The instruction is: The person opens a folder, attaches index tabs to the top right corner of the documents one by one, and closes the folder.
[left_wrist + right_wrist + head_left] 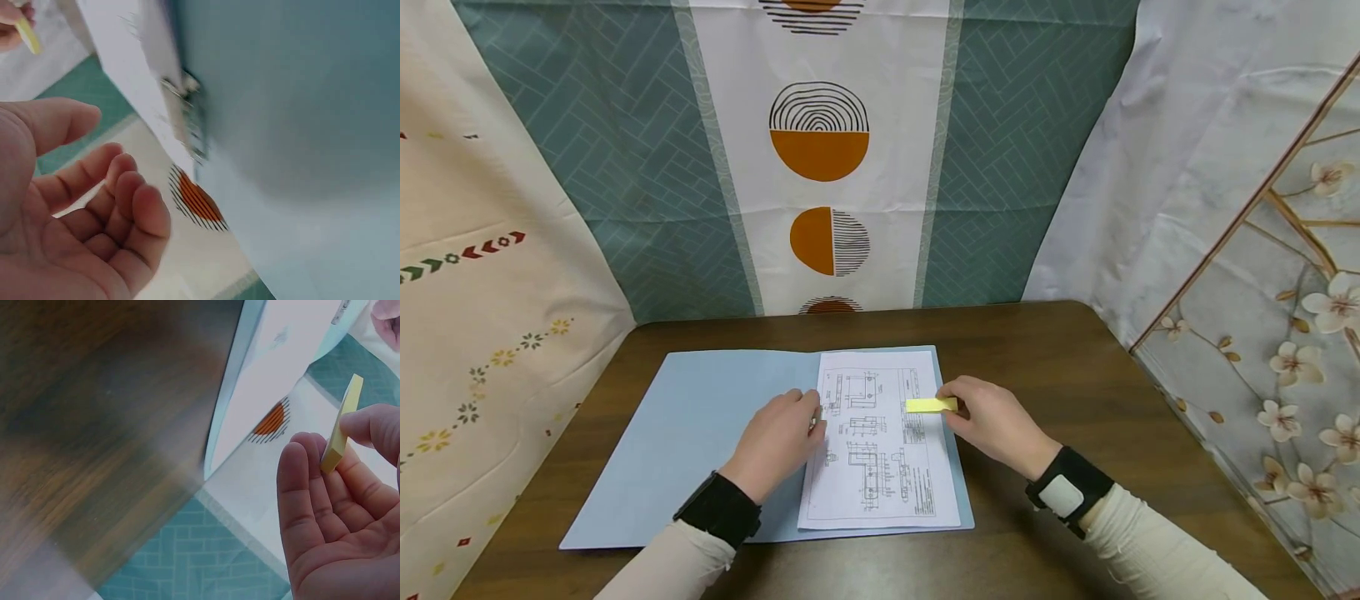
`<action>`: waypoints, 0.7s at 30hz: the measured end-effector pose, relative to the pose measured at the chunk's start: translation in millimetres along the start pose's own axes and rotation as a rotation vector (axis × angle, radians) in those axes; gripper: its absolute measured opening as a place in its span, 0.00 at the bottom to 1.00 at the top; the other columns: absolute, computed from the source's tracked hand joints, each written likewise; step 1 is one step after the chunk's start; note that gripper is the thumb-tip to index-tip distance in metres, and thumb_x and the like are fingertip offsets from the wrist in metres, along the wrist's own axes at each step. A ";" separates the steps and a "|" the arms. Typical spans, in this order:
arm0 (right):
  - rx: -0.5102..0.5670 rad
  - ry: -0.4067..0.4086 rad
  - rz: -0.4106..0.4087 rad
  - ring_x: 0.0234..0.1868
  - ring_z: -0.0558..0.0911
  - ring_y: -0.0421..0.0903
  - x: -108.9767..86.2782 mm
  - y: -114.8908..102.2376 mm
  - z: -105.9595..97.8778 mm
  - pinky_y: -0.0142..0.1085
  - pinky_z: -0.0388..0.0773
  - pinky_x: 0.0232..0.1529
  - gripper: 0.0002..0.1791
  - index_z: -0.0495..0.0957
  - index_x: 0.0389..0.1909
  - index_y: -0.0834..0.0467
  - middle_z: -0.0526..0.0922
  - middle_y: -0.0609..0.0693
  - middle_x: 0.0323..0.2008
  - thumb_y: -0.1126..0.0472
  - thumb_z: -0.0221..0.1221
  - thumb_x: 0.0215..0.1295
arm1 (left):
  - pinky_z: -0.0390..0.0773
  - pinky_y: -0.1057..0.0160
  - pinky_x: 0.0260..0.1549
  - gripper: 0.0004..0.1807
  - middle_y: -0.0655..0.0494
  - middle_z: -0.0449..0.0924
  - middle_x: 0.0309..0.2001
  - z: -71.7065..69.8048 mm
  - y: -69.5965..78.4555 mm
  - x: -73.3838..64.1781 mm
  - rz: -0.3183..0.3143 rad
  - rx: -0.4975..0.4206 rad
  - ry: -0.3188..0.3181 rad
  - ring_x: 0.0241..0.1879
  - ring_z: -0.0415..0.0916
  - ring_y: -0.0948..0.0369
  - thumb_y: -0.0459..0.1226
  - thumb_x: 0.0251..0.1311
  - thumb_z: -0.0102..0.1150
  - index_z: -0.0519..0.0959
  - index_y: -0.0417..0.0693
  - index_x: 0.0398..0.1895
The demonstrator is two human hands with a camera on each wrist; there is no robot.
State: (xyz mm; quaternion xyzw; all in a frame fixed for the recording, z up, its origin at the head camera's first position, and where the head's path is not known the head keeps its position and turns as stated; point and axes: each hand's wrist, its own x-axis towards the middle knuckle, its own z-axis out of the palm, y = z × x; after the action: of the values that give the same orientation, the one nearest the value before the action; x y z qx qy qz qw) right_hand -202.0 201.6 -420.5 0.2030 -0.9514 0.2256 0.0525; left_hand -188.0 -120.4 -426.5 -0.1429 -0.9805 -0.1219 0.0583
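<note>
Between thumb and fingers, my right hand (997,423) pinches a yellow sticky-note pad (927,406) above the right part of the printed drawing sheets (842,500). The right wrist view shows this pad (342,428) edge on, as a thin block. My left hand (778,442) is over the left edge of the sheets, near the middle of the open light-blue folder (685,442). Its fingers are loosely bent and hold nothing in the left wrist view. Beyond those fingertips, a metal fastener (187,106) sits at the sheets' edge by the folder's fold.
The folder lies on a dark brown wooden table (1037,350), with bare wood to its right and along the front. Patterned cloths hang around the table: a green and white one (1030,150) behind, a cream one (497,333) left, a floral one (1225,375) right.
</note>
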 end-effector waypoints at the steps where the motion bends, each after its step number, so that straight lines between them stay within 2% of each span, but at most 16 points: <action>1: 0.000 0.002 -0.006 0.39 0.80 0.46 0.1 -1.2 -0.1 0.36 0.82 0.42 0.18 0.88 0.55 0.59 0.87 0.50 0.47 0.64 0.78 0.66 | 0.77 0.60 0.31 0.15 0.51 0.80 0.35 -0.9 3.7 0.6 0.014 -0.013 0.007 0.32 0.72 0.56 0.38 0.69 0.76 0.84 0.39 0.51; 6: 0.013 0.011 -0.043 0.39 0.81 0.47 0.3 -6.9 0.3 0.36 0.82 0.41 0.18 0.89 0.55 0.59 0.87 0.49 0.45 0.64 0.79 0.66 | 0.84 0.56 0.45 0.22 0.49 0.83 0.51 -3.2 22.4 2.3 0.085 -0.097 0.028 0.45 0.79 0.54 0.40 0.67 0.80 0.83 0.43 0.59; 11: 0.044 0.012 -0.065 0.40 0.83 0.49 -0.7 -11.4 0.1 0.35 0.83 0.41 0.18 0.88 0.55 0.57 0.87 0.48 0.46 0.63 0.79 0.66 | 0.85 0.51 0.57 0.28 0.48 0.82 0.61 -2.2 37.8 2.4 0.179 -0.173 0.046 0.56 0.84 0.53 0.41 0.66 0.81 0.81 0.45 0.67; 15: 0.056 0.007 -0.086 0.39 0.83 0.48 -0.3 -14.4 0.0 0.34 0.83 0.41 0.19 0.88 0.55 0.57 0.87 0.47 0.45 0.63 0.79 0.65 | 0.85 0.47 0.59 0.32 0.48 0.81 0.65 -0.6 47.5 2.3 0.215 -0.214 0.052 0.60 0.84 0.51 0.43 0.65 0.82 0.80 0.47 0.69; 21: 0.055 0.007 -0.113 0.39 0.82 0.46 -0.3 -17.6 0.1 0.35 0.83 0.42 0.20 0.89 0.56 0.56 0.87 0.46 0.46 0.62 0.80 0.65 | 0.85 0.49 0.59 0.33 0.49 0.80 0.66 3.9 55.9 4.6 0.224 -0.257 0.053 0.61 0.83 0.53 0.43 0.65 0.82 0.80 0.47 0.70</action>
State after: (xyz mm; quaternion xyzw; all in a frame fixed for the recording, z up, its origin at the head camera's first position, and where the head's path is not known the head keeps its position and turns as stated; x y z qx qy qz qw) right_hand -194.5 187.3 -413.5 0.2570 -0.9316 0.2492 0.0627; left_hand -176.3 -66.2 -417.2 -0.2542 -0.9328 -0.2429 0.0787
